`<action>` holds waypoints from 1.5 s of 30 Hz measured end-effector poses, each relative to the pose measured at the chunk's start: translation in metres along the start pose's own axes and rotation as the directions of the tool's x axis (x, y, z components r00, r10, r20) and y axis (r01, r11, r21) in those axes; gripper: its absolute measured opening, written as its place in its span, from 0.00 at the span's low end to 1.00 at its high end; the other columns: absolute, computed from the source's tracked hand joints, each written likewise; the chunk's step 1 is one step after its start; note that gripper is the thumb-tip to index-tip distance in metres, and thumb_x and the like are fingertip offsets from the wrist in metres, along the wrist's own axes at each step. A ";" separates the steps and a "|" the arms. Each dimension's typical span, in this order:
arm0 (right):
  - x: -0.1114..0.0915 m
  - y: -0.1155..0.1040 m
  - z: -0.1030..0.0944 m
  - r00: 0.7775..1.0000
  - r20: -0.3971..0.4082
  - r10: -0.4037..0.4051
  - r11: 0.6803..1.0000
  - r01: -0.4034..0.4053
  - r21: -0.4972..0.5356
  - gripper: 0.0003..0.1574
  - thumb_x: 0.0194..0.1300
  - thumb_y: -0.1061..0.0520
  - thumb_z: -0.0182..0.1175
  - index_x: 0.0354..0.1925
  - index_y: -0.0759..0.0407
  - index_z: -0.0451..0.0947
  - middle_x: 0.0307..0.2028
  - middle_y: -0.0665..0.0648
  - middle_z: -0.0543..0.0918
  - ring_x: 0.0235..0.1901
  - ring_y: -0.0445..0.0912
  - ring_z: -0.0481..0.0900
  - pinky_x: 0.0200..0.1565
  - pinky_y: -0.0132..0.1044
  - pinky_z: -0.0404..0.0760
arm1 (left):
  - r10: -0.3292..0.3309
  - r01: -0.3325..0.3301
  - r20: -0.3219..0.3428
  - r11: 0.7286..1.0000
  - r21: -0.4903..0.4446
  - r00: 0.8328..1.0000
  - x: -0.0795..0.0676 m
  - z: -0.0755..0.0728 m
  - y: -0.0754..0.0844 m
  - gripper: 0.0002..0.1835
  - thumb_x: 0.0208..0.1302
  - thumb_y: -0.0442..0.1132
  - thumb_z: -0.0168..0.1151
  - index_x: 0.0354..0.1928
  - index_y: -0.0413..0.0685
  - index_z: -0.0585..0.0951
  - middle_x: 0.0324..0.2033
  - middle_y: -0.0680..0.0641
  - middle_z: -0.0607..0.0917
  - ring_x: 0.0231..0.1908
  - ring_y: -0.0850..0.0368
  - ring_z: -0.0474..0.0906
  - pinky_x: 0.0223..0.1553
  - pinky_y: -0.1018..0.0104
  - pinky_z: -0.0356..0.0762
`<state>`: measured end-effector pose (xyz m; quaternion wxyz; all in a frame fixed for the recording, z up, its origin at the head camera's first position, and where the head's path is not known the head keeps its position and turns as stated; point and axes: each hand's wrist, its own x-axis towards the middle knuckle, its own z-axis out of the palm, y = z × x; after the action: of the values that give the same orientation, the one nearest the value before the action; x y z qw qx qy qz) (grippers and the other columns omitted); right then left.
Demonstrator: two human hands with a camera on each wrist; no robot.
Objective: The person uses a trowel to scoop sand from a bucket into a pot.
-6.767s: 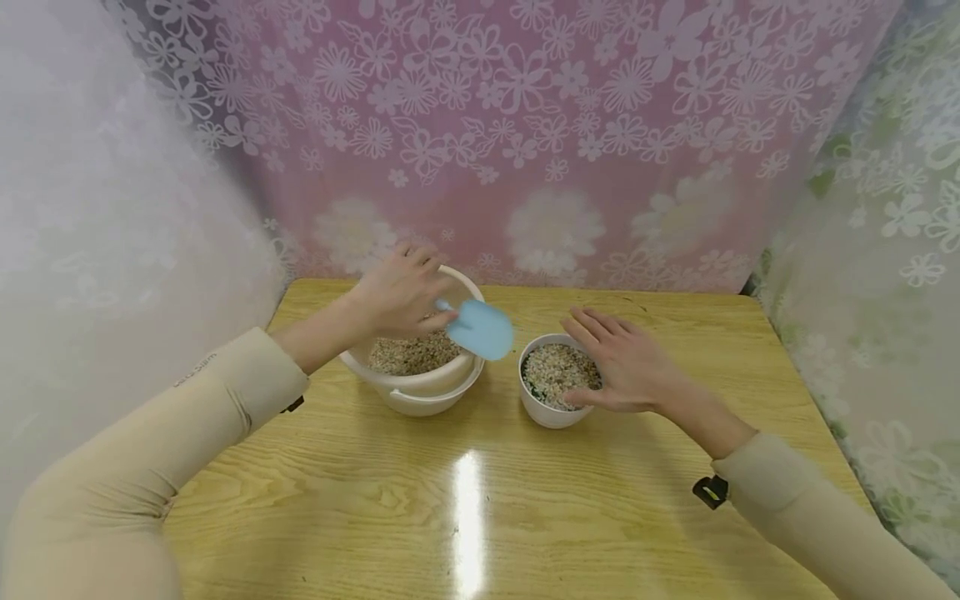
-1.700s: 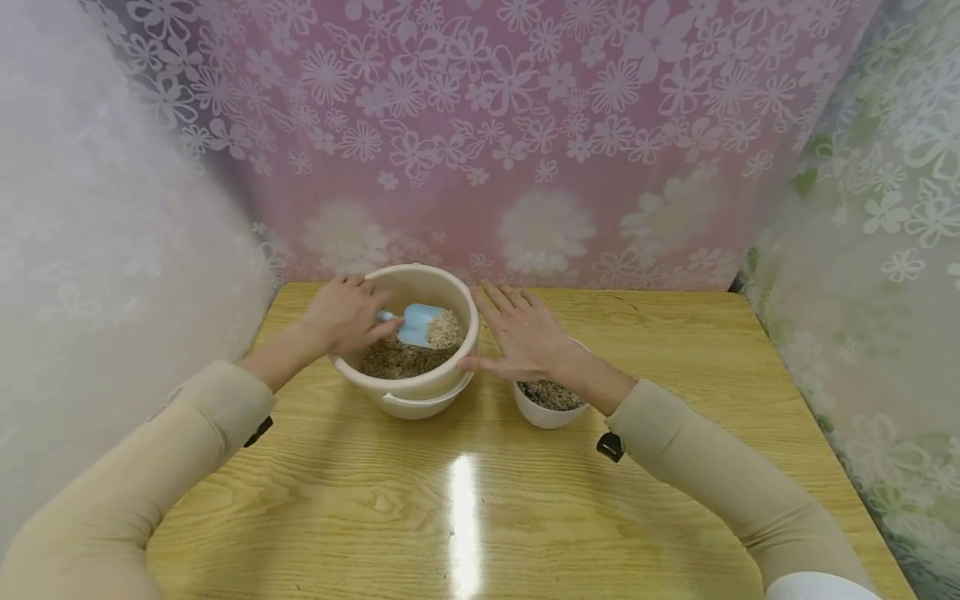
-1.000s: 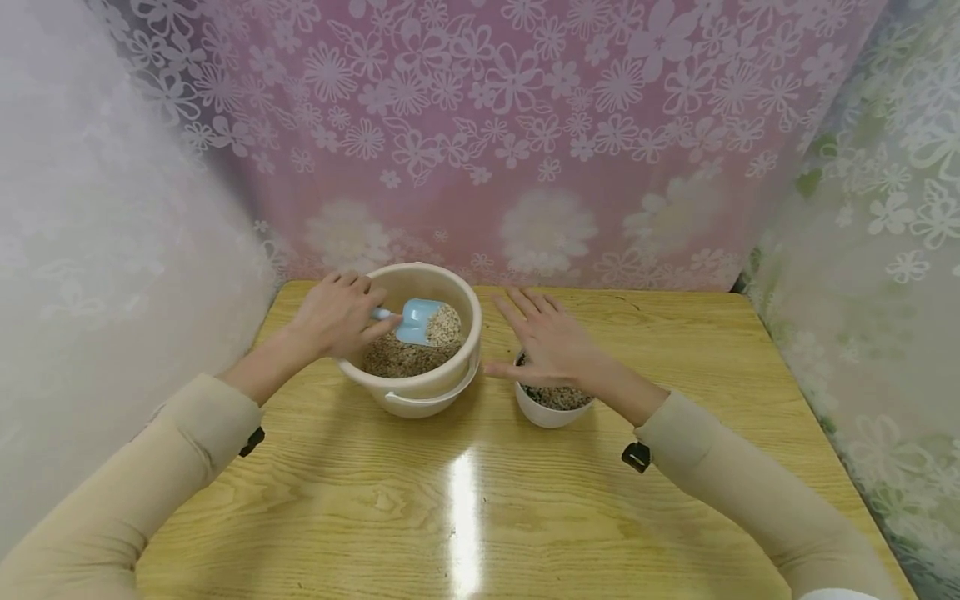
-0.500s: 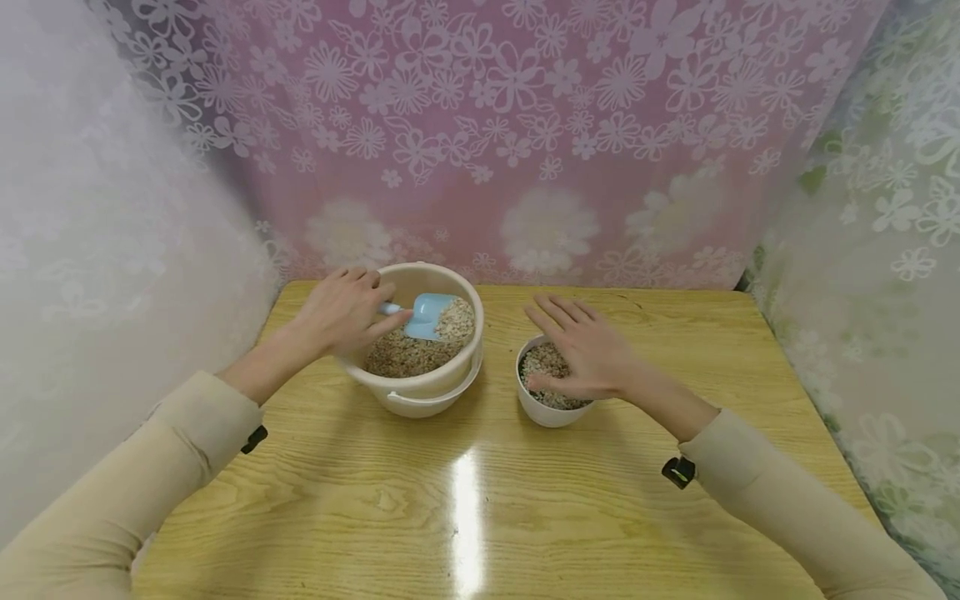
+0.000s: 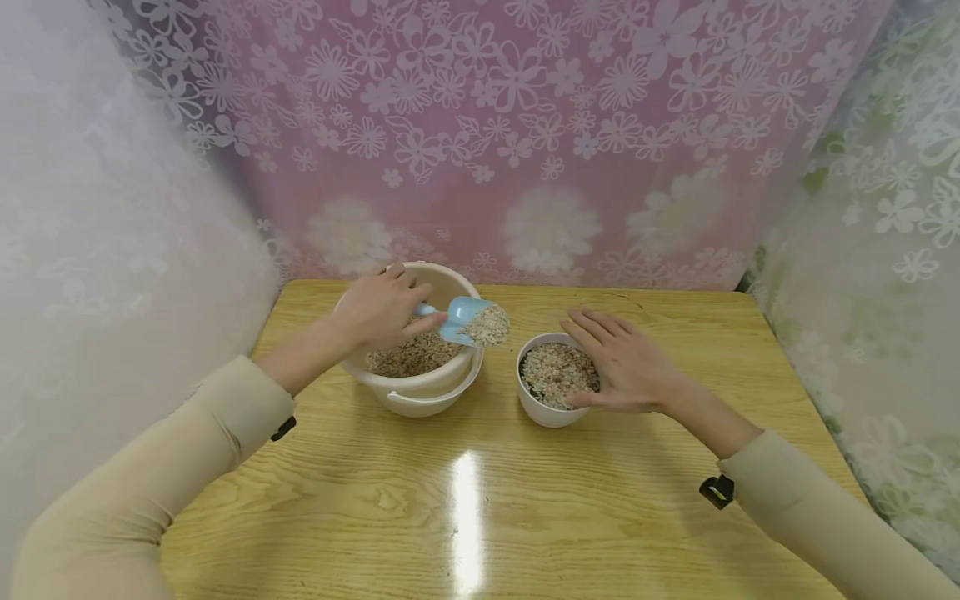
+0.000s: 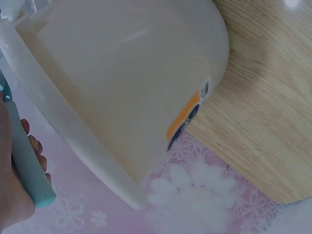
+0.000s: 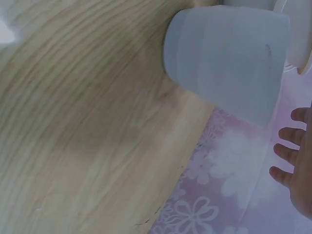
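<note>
My left hand (image 5: 386, 308) grips the handle of a light blue scoop (image 5: 463, 310) above the cream bucket (image 5: 423, 405). Pale, gravel-like grains (image 5: 489, 325) heap on the scoop's blade, which reaches past the bucket's right rim. In the left wrist view the fingers wrap round the scoop's handle (image 6: 30, 161), outside the bucket wall. More of the grains (image 5: 412, 357) lie inside the bucket. At the right rim of a small white pot (image 5: 551, 416), my right hand (image 5: 633, 367) is spread with fingers straight. Grains with some dark green bits (image 5: 558, 375) fill the pot almost to its rim.
Bucket and pot stand a short gap apart on a wooden table (image 5: 420, 492). The bucket's white carry handle (image 5: 442, 398) hangs down at its front. A pink floral curtain (image 5: 480, 167) closes off the back, with pale curtains on both sides.
The loaded scoop has risen out of the bucket and moved right over its rim with my left hand. My right hand has drawn back rightward from beside the bucket to the pot's right side.
</note>
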<state>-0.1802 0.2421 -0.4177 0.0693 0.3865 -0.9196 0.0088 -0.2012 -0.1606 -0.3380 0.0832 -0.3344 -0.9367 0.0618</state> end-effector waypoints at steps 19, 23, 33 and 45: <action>-0.032 0.021 0.025 0.996 0.021 0.089 0.996 -0.089 0.008 0.77 0.55 0.14 0.63 0.83 0.58 0.53 0.82 0.65 0.60 0.79 0.63 0.61 0.75 0.63 0.64 | 0.134 -0.136 0.076 0.990 0.030 0.988 0.052 0.002 0.054 0.32 0.81 0.67 0.41 0.57 0.51 0.83 0.54 0.43 0.87 0.57 0.45 0.83 0.63 0.48 0.80; -0.034 0.022 0.029 0.995 0.036 0.096 0.995 -0.096 -0.008 0.77 0.56 0.14 0.61 0.84 0.58 0.51 0.82 0.65 0.59 0.80 0.63 0.61 0.75 0.64 0.65 | 0.149 -0.153 0.090 0.987 0.039 0.985 0.058 0.005 0.061 0.32 0.81 0.68 0.40 0.54 0.52 0.83 0.51 0.44 0.87 0.57 0.45 0.82 0.64 0.50 0.78; -0.033 0.023 0.032 0.995 0.032 0.094 0.996 -0.094 -0.007 0.74 0.57 0.15 0.62 0.83 0.56 0.53 0.82 0.65 0.59 0.80 0.64 0.61 0.74 0.65 0.67 | 0.162 -0.174 0.121 0.981 0.091 0.979 0.080 0.009 0.069 0.33 0.81 0.69 0.38 0.61 0.54 0.82 0.53 0.46 0.88 0.58 0.48 0.82 0.65 0.51 0.78; -0.031 0.022 0.032 0.995 0.031 0.099 0.995 -0.098 -0.014 0.73 0.57 0.14 0.60 0.83 0.56 0.54 0.81 0.65 0.61 0.79 0.65 0.62 0.73 0.65 0.68 | 0.155 -0.189 0.201 0.967 0.168 0.967 0.099 0.014 0.083 0.36 0.80 0.71 0.35 0.61 0.54 0.82 0.57 0.45 0.86 0.61 0.49 0.81 0.71 0.51 0.75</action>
<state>-0.1780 0.2775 -0.4524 0.0566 0.3404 -0.9386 0.0002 -0.2279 -0.0347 -0.3545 0.0202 -0.3983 -0.8978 0.1869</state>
